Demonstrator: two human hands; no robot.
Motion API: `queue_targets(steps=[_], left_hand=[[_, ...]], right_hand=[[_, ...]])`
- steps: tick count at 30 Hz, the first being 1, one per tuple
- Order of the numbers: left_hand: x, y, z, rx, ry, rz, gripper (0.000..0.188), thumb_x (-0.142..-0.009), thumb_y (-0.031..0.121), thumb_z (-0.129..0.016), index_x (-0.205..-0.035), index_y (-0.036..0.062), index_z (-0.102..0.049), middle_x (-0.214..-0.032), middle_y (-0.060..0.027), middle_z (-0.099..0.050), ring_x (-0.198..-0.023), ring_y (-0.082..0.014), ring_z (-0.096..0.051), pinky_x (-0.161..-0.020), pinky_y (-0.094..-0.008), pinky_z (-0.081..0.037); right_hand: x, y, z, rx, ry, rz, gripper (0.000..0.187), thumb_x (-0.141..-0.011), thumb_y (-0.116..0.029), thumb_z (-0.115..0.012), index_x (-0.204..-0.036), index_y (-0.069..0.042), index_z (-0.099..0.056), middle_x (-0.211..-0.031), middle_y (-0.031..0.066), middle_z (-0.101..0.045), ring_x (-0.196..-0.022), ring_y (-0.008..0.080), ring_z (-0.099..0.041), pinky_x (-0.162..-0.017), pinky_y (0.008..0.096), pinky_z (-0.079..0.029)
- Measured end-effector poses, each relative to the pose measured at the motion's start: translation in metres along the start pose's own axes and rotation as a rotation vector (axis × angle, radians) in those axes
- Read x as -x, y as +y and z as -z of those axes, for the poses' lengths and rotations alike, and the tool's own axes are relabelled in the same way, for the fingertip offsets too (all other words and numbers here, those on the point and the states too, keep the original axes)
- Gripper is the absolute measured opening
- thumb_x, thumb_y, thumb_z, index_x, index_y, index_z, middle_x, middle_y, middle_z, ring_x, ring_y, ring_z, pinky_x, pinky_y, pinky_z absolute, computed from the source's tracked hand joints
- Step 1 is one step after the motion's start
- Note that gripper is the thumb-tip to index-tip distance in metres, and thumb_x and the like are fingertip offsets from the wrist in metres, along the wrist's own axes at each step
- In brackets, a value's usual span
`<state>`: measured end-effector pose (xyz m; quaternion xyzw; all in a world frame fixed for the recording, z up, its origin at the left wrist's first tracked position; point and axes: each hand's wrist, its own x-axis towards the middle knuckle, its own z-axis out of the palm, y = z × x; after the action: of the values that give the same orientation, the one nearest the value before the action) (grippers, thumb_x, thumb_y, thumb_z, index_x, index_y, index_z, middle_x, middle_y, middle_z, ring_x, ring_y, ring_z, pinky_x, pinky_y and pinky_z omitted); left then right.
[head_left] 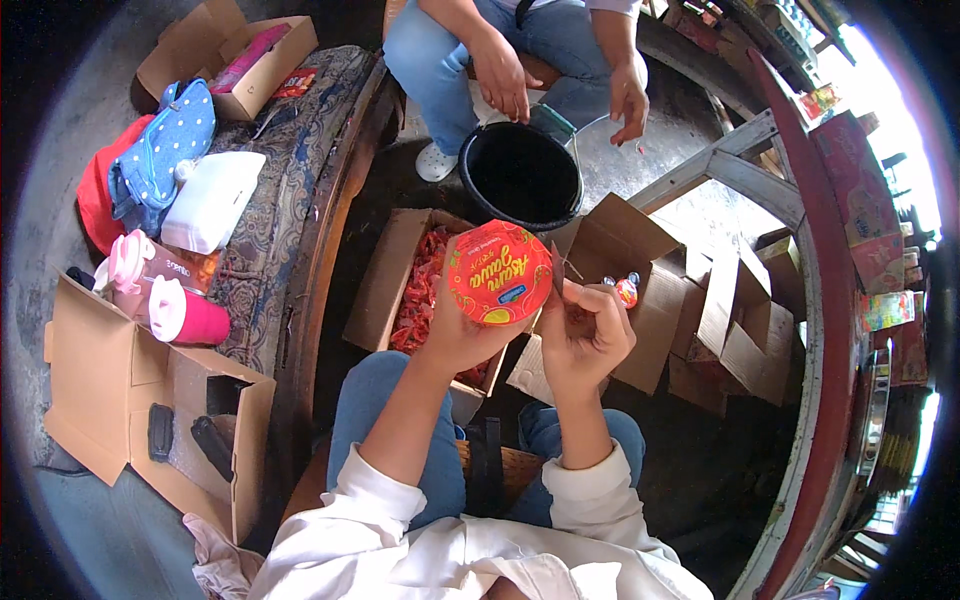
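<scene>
My left hand point(455, 335) is closed around a round tub with a red printed lid point(500, 272). The lid is tilted up toward me, and the tub's body is mostly hidden behind it. At the lid's right edge, my right hand point(592, 335) has its thumb and forefinger pinched together; whatever lies between them is too small to make out. Below the tub stands an open cardboard box point(375, 280) holding many small red-wrapped pieces point(418, 300). Another open box point(650, 345) is to the right, with a small colourful packet point(627, 290) by it.
Across from me a person in jeans point(425, 70) sits behind a black bucket point(480, 200), hands above it. A patterned bench point(300, 180) on the left bears bags, a white container point(215, 200) and a pink tumbler point(190, 312). A red-edged wooden frame point(825, 300) runs along the right.
</scene>
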<state>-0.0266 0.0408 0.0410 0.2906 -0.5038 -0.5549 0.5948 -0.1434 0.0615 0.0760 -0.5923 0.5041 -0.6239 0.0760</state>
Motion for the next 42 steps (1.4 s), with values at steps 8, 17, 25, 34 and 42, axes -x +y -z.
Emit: queue_targets(steps=[8,17,25,34,42], left_hand=[[0.001,0.0,-0.002,-0.095,-0.016,-0.023,0.067,-0.063,0.005,-0.077,-0.117,0.0043,-0.039,-0.112,-0.0073,-0.051,-0.105,-0.0166,-0.053,-0.089,-0.0317,-0.043],[0.0,0.007,-0.004,-0.065,-0.096,0.011,0.075,-0.061,0.005,-0.079,-0.122,0.0048,-0.036,-0.114,-0.0077,-0.05,-0.106,-0.0173,-0.052,-0.09,-0.0311,-0.042],[0.005,0.004,0.0,0.038,-0.067,0.097,0.075,-0.062,0.006,-0.079,-0.122,0.0048,-0.035,-0.115,-0.0084,-0.052,-0.106,-0.0166,-0.052,-0.091,-0.031,-0.043],[0.002,0.006,0.006,-0.039,-0.088,0.046,0.071,-0.061,0.006,-0.079,-0.12,0.0045,-0.038,-0.112,-0.0077,-0.054,-0.104,-0.0153,-0.054,-0.09,-0.0299,-0.043],[0.002,0.01,0.005,0.052,-0.103,0.189,0.071,-0.059,0.006,-0.077,-0.12,0.0051,-0.04,-0.111,-0.0069,-0.054,-0.103,-0.0143,-0.053,-0.089,-0.0296,-0.043]], right_hand=[[-0.002,-0.002,0.003,0.055,0.014,0.003,0.018,-0.063,0.009,-0.069,-0.078,-0.001,-0.063,-0.067,0.0079,-0.059,-0.056,0.0109,-0.055,-0.049,0.0202,-0.039],[-0.002,0.0,0.005,0.065,0.04,-0.005,0.017,-0.065,0.009,-0.069,-0.078,-0.001,-0.064,-0.068,0.0078,-0.06,-0.056,0.0088,-0.054,-0.049,0.0192,-0.039],[-0.003,-0.001,0.003,-0.086,0.043,-0.089,0.016,-0.065,0.009,-0.068,-0.079,0.001,-0.063,-0.07,0.0078,-0.06,-0.06,0.0098,-0.057,-0.053,0.0194,-0.042],[-0.004,-0.001,0.006,-0.068,-0.037,-0.051,0.016,-0.066,0.011,-0.067,-0.078,0.002,-0.063,-0.069,0.0079,-0.061,-0.059,0.009,-0.057,-0.052,0.0184,-0.041],[-0.005,-0.004,0.007,-0.021,-0.037,-0.039,0.015,-0.065,0.01,-0.067,-0.078,0.002,-0.063,-0.069,0.0088,-0.061,-0.059,0.0107,-0.058,-0.051,0.0195,-0.042]])
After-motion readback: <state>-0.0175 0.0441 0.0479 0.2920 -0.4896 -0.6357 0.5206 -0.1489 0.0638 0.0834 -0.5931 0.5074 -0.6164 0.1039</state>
